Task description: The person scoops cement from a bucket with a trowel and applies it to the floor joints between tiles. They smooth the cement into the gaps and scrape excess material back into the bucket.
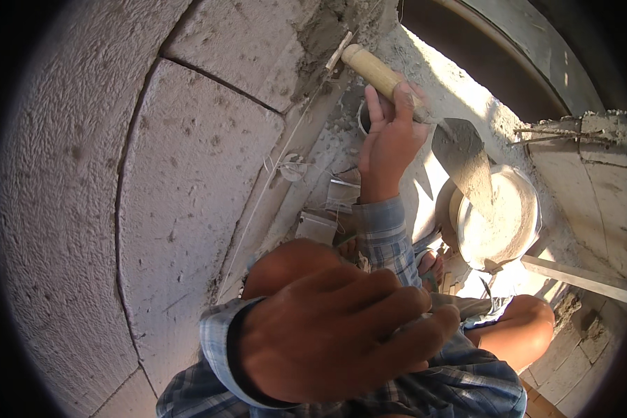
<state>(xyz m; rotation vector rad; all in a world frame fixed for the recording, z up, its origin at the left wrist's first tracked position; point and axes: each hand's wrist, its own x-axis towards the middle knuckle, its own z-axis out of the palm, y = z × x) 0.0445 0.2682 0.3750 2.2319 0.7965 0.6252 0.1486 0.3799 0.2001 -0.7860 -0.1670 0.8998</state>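
Note:
My right hand (390,143) is wrapped round the pale wooden handle of a trowel (461,143), palm partly turned up. Grey mortar coats the trowel's blade, whose tip points down over a round white bucket (538,219) of mortar. Close to the camera, my left hand (334,334) shows its back, with the fingers curled to the right and slightly blurred. A greyish thing (470,306) shows just beyond its fingertips; its kind is unclear. The left thumb and palm are mostly hidden.
A wall of large pale blocks (195,174) rises on the left. A thin string (261,191) runs along it, near a small wooden stick (339,51). A wooden strip (578,277) juts out beside the bucket. Blockwork (585,188) stands at right. My bent knees are below.

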